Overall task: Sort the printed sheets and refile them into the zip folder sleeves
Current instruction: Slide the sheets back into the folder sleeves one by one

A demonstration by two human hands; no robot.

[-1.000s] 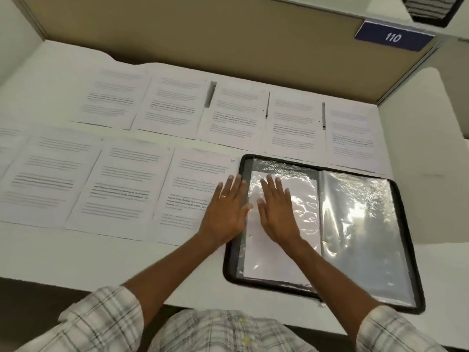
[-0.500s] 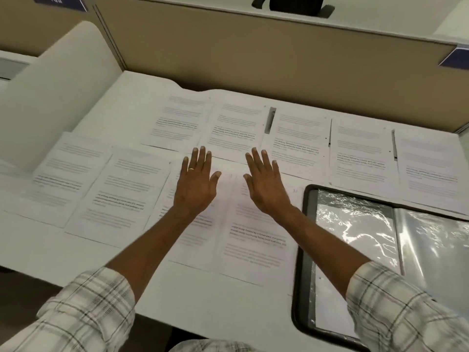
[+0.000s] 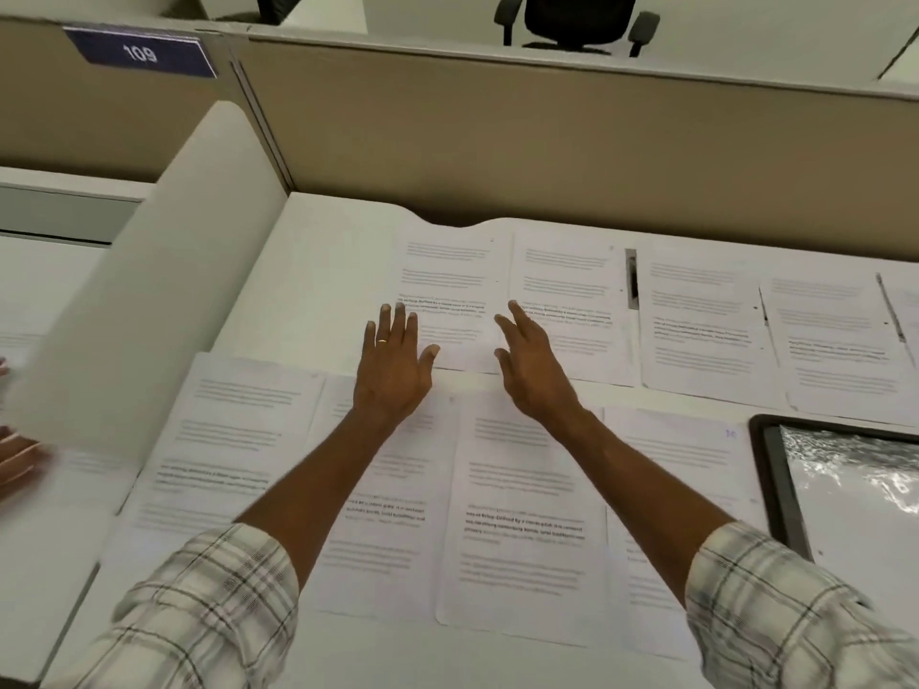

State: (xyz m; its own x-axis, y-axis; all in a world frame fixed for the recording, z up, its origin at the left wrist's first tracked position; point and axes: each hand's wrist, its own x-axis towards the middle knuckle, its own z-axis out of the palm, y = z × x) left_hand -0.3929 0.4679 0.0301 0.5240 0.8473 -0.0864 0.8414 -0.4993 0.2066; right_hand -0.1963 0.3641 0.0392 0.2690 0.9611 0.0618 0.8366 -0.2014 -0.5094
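Note:
Printed sheets lie in two rows on the white desk (image 3: pixel 318 271). My left hand (image 3: pixel 393 360), with a ring on one finger, is stretched out flat over the lower left corner of the far-left sheet of the back row (image 3: pixel 447 300). My right hand (image 3: pixel 532 370) reaches with loose, spread fingers toward the seam between that sheet and its right-hand neighbour (image 3: pixel 567 310). Neither hand holds anything. The black zip folder (image 3: pixel 771 469) lies open at the right edge, its shiny plastic sleeve (image 3: pixel 855 494) partly cut off.
A white curved divider (image 3: pixel 149 300) rises on the left, with another person's fingers (image 3: pixel 15 460) beyond it. A tan partition (image 3: pixel 547 136) closes the back of the desk, carrying a "109" plate (image 3: pixel 141 53). An office chair (image 3: pixel 577 17) stands behind it.
Both hands left the folder sleeve, crossed the near row and reached forward to the back row's leftmost sheets. The view swung left, leaving the folder at the right edge.

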